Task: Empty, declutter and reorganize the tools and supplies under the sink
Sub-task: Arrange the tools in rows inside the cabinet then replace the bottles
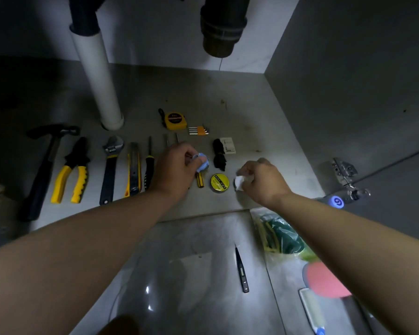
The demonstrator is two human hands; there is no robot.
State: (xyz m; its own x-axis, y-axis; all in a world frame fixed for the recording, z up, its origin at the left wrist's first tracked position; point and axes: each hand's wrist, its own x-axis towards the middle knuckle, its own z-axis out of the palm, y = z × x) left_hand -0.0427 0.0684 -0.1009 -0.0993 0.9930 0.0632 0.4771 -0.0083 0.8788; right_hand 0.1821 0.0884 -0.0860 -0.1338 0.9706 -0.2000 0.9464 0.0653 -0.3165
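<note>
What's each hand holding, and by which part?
The left hand pinches a small light-blue object by its left side. The right hand pinches a small white object by its upper edge. What either object is cannot be told.

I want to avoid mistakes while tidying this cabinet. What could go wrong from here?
1. The left hand holds a light-blue item over the tool row; setting it down carelessly may knock the yellow tape roll nearby.
2. The right hand pinches a small white item near the cabinet edge; it might fall out.
3. The black pointed tool lies on the floor outside; it could be knelt on or forgotten.
</note>
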